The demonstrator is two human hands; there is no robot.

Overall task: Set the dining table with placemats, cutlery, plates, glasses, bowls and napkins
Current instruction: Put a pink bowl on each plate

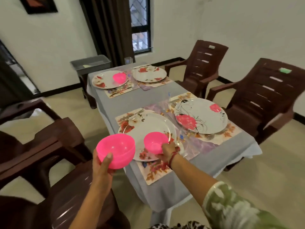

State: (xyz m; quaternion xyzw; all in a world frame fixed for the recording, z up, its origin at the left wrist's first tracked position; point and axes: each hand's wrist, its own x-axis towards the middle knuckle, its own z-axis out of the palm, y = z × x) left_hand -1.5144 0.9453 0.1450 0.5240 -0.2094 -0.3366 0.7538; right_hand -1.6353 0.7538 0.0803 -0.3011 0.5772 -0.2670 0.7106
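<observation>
Pinching the small bowl (155,142) at the plate (148,124), the right hand (168,148) neighboured the left hand (103,164), whose fingers clasped the large bowl (115,150).

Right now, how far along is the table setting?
Done: each of the four printed floral placemats has a plate; the far-left white floral plate already carries a pink plastic bowl. In hand: the right hand holds a second pink bowl at the near-left plate; the left hand holds a third pink bowl. Left: bowls for the near-right plate and far-right plate; no napkins visible; glasses too blurred to count.
</observation>
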